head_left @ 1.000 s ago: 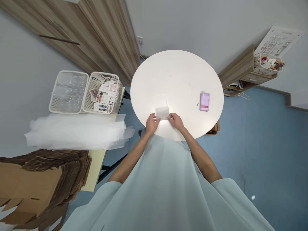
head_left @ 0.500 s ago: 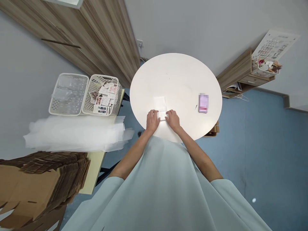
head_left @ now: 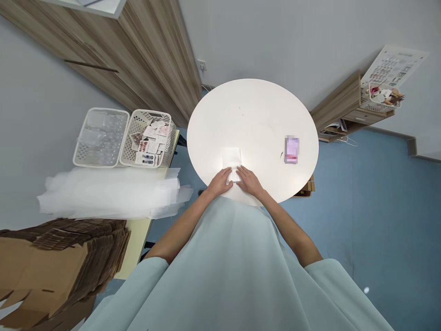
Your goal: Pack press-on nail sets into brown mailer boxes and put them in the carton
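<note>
A small, flat white packet (head_left: 234,176) with faint print on it lies near the front edge of the round white table (head_left: 262,105). A translucent whitish sheet (head_left: 231,156) extends from its far side over the tabletop. My left hand (head_left: 219,183) grips the packet's left edge, fingers on the far side and thumb nearer me. At the right edge, my right hand (head_left: 250,181) holds it the same way, its fingers bent over the top. How far the sheet runs under the packet is hidden. A blurred pink-purple stack (head_left: 291,150) sits apart on the right.
On a side table at left stand a white basket (head_left: 128,161) of small packs and a white basket (head_left: 77,158) of clear plastic. Translucent sheets (head_left: 110,193) and flattened cardboard boxes (head_left: 65,262) are piled nearer me. A wooden cabinet (head_left: 344,103) stands at right.
Both hands and the packet with its sheet have come a little closer to me. My left hand has turned, its fingers now pointing more to the right.
</note>
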Tool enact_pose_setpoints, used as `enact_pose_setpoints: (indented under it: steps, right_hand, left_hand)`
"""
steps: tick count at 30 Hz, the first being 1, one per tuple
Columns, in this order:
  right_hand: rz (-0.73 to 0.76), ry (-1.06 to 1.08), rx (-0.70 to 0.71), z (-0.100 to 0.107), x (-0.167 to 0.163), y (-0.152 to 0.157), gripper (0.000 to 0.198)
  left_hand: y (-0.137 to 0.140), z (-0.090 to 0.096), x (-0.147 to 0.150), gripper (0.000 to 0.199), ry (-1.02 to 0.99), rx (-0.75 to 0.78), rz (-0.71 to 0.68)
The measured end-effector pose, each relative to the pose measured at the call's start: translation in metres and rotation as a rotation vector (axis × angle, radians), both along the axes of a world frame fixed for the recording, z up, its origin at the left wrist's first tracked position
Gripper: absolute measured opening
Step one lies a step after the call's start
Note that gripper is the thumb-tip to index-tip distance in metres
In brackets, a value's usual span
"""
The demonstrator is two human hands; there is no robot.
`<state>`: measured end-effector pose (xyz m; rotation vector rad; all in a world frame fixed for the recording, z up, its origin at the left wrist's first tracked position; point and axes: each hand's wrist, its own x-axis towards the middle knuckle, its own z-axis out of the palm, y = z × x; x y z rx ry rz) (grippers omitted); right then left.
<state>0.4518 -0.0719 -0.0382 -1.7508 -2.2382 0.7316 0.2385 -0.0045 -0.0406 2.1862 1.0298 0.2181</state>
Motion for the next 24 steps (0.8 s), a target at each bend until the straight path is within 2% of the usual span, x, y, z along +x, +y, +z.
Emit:
enact_pose_setpoints:
  steps: [3, 6, 10, 16, 19, 24]
  right_hand:
    - [0.021, 0.022, 0.027, -0.002, -0.001, -0.024, 0.056]
    - [0.001, 0.051, 0.033, -0.002, 0.000, -0.038, 0.056]
    - [-0.099, 0.111, 0.024, 0.001, 0.003, -0.034, 0.050]
    - [-0.240, 0.192, -0.016, 0.001, 0.008, -0.010, 0.036]
    - [-0.314, 0.165, -0.022, -0.003, 0.006, -0.001, 0.033]
    - [-0.460, 0.133, -0.051, -0.007, 0.000, 0.009, 0.031]
  left_hand:
    - [-0.020, -0.003, -0.011, 0.071, 0.012, -0.051, -0.021]
    - [-0.028, -0.007, -0.019, 0.082, 0.018, -0.106, -0.029]
    - [-0.019, -0.009, -0.019, 0.065, -0.036, -0.168, 0.087]
    - [0.003, 0.000, -0.009, 0.034, -0.096, -0.268, 0.274]
    - [0.011, 0.002, -0.001, 0.032, 0.002, -0.274, 0.359]
    - [0.020, 0.001, 0.016, 0.036, 0.159, -0.205, 0.401]
